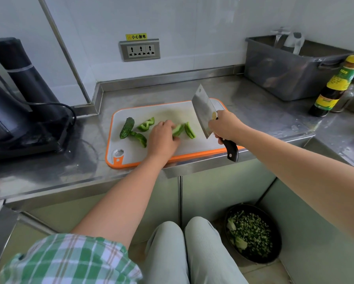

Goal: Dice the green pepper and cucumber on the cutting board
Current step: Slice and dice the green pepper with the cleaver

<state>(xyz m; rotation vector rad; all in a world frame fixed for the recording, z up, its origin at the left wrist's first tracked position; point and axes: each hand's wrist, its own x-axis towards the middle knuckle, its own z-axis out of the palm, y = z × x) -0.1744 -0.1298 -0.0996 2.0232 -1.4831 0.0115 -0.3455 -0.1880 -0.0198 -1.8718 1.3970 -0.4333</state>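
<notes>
Near the left edge of your white plastic cutting board with the orange rim the stubby dark-green cucumber piece lies uncut; touching its lower end are two curved green pepper chunks, also whole; your left hand is mid-board, fingers curled over a pale green pepper strip, pinning it down; a second pepper strip sits just right of it; your right hand is clenched round the black handle of the steel cleaver, with the blade raised over the board's right side, clear of the food; I'd say you're early on; the pepper's only in strips, nothing on the board is diced, and the cucumber isn't started.
</notes>
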